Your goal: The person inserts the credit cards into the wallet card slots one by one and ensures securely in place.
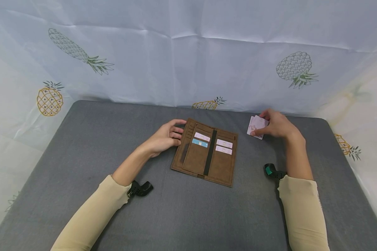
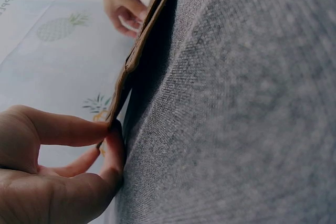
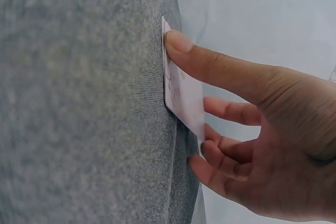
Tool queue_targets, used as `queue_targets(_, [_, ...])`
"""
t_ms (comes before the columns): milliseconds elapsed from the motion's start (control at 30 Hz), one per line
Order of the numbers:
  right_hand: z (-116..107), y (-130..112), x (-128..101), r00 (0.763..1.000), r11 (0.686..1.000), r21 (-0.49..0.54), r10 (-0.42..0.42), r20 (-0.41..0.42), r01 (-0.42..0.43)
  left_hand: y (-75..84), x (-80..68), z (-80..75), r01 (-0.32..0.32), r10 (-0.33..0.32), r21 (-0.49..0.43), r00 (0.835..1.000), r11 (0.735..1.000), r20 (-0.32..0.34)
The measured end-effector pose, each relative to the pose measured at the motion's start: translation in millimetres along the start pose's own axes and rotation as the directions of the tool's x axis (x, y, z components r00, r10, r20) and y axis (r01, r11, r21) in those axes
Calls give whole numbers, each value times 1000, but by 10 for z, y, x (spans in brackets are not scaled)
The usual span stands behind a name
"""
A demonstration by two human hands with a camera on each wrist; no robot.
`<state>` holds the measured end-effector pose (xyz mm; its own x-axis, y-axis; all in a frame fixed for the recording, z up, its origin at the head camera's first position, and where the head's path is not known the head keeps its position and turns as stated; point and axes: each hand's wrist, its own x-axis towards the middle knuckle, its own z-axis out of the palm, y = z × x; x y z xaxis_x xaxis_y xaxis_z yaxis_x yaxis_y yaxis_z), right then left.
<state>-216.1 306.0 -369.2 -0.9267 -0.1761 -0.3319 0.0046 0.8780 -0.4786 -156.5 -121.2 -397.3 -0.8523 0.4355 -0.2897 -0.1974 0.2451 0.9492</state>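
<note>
One unfolded brown leather-look wallet [image 1: 196,158], on the grey cloth-covered desk [image 1: 176,216], left edge pinched by your left grip [image 1: 163,137]; slotted inside, one blue card [image 1: 200,143] and three pale pink cards [image 1: 224,143]. One offset stack of pale pink rectangular cards [image 1: 256,126], right of the wallet, held between thumb and fingers of your right grip [image 1: 278,123]. Risks: uneven thumb pressure could slide the stack apart; a left-side tug could skew the wallet.
</note>
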Motion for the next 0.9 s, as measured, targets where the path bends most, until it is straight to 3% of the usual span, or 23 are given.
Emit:
queue_targets(267, [-49,12,-14,999,998,52,39,-18,-38,-7,5,6,-8,8,7,1000,1000,-4])
queue_targets(533, [-102,12,-24,999,983,178,-52,-14,54,-11,7,12,-10,10,3,1000,1000,-4])
queue_targets(900, [-95,-214,-47,987,954,262,-121,-104,145,6,-12,4,-9,9,20,1000,1000,-4])
